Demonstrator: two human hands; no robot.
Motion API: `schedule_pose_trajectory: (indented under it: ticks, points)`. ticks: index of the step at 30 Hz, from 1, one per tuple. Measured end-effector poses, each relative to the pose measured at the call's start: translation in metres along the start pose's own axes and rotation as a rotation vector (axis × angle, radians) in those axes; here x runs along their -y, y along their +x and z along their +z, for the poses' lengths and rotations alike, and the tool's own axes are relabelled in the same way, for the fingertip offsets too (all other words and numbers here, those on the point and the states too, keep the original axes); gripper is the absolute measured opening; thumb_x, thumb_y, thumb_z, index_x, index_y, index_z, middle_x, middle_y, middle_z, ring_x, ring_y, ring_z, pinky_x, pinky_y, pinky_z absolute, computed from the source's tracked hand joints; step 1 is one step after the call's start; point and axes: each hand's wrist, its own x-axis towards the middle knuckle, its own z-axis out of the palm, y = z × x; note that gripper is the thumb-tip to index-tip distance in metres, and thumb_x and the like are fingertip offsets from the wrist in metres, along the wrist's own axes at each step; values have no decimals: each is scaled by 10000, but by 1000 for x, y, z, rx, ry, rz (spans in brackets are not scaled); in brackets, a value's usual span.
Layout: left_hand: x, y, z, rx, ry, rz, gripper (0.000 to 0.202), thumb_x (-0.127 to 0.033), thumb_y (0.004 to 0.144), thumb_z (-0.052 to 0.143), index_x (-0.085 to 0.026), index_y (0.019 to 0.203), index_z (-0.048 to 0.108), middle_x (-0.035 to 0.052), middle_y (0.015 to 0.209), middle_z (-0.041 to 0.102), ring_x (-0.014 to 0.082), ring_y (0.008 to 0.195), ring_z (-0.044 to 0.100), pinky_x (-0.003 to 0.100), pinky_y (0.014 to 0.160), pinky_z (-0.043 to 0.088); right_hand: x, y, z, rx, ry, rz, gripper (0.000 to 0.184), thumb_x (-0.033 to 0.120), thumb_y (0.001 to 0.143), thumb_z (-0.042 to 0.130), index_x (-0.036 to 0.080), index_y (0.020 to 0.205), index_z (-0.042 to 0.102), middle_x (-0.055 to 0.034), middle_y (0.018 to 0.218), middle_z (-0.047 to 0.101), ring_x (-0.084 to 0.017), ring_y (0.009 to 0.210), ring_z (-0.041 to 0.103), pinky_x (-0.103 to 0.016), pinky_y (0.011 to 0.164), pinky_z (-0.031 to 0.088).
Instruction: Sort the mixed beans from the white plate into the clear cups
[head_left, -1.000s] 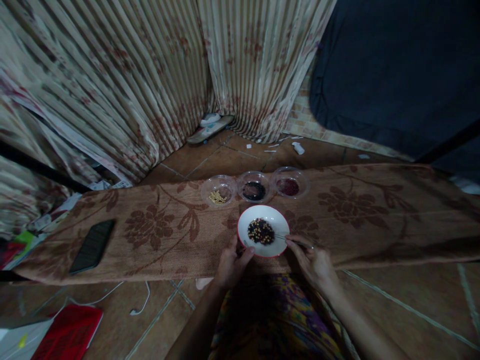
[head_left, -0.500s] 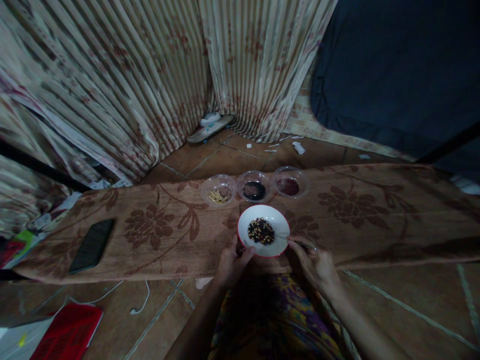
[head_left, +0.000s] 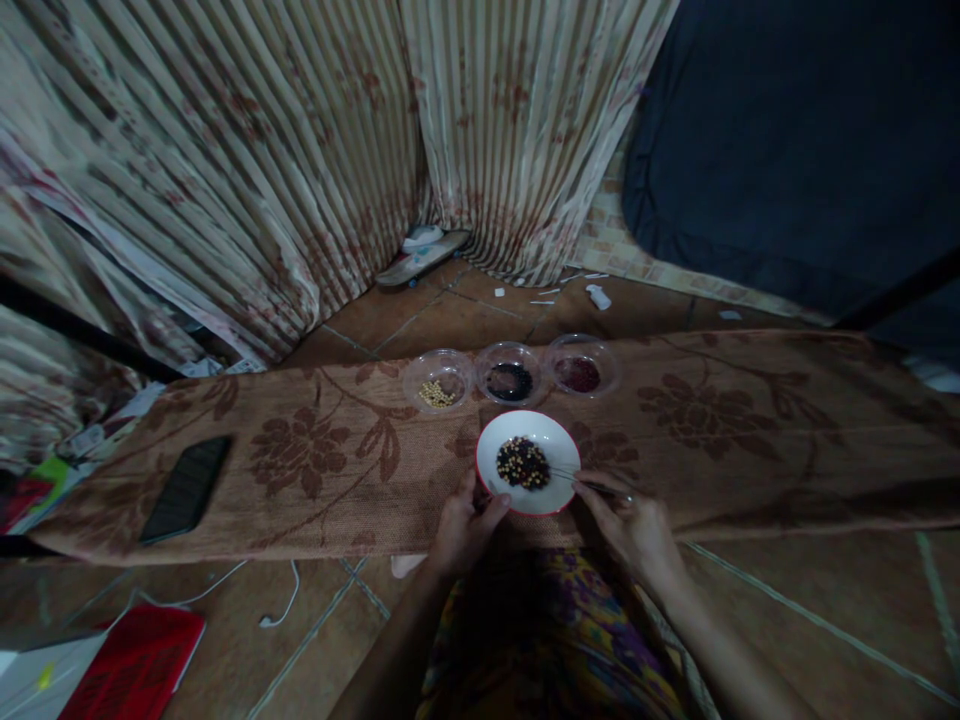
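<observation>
A white bowl with a red rim rests on the cloth-covered table in front of me. Inside it lies a pile of mixed dark and pale yellow beans. My left hand grips the bowl's lower left edge, thumb over the rim. At the right side, my right hand is closed on thin metal tweezers, whose tips reach into the bowl beside the beans. Behind the bowl stand three clear plastic cups: one with yellow beans, one with black beans, one with dark red beans.
A black phone lies on the left of the brown flowered tablecloth. On the tiled floor are a red bag, a white cable and a skateboard. Striped curtains hang behind the table.
The tweezers' tips look slightly wider apart beside the beans. Both hands and the bowl stay in nearly the same place.
</observation>
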Motion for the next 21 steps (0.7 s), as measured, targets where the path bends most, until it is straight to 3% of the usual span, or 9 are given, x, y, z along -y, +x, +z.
schedule_pose_trajectory:
  ticks: [5, 14, 21]
  points:
    - [1, 0, 0, -2, -5, 0, 452, -346, 836, 609, -177, 1247, 527, 38, 982, 714, 193, 876, 648, 267, 784, 495, -5, -1, 4, -12, 16, -5, 268, 418, 874, 543, 217, 888, 720, -72, 944, 724, -229, 870, 688, -340, 760, 552]
    - [-1, 0, 0, -1, -16, -6, 444, -350, 838, 603, -178, 1241, 531, 15, 912, 710, 166, 809, 641, 235, 744, 489, -4, 0, 2, -9, 11, -29, 298, 438, 882, 526, 217, 869, 726, -68, 903, 726, -215, 815, 688, -331, 736, 548]
    - [-1, 0, 1, 13, -54, 14, 449, -339, 850, 592, -181, 1262, 507, 37, 1024, 703, 183, 886, 646, 259, 806, 493, -4, -1, 1, 4, 23, -30, 277, 423, 882, 536, 227, 900, 730, -61, 915, 719, -208, 831, 684, -324, 751, 544]
